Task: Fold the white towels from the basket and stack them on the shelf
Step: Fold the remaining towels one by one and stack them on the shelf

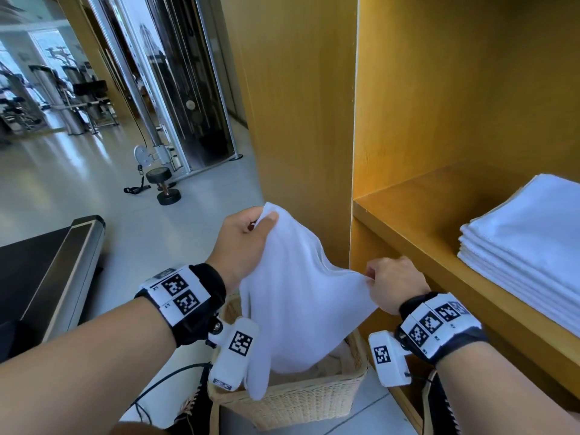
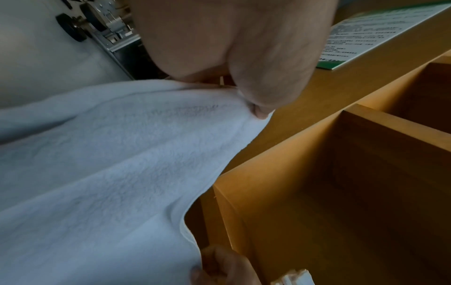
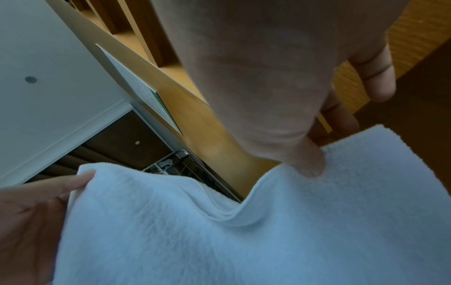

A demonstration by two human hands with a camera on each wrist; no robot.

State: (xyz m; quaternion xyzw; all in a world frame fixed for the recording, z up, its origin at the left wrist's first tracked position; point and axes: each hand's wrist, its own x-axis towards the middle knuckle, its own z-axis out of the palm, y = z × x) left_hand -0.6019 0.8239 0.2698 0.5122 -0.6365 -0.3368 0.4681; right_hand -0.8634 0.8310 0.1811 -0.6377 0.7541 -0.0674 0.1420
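A white towel hangs between both hands above the wicker basket. My left hand pinches its upper left corner, held higher. My right hand pinches the opposite corner, lower and close to the shelf's front edge. The towel's top edge sags between them and its lower part drapes into the basket. In the left wrist view the thumb presses the towel edge. In the right wrist view the towel fills the lower frame. A stack of several folded white towels lies on the yellow wooden shelf at the right.
The shelf unit's upright side panel stands just behind the towel. A dumbbell and a gym machine stand on the pale floor at the left. A dark treadmill edge is at the near left.
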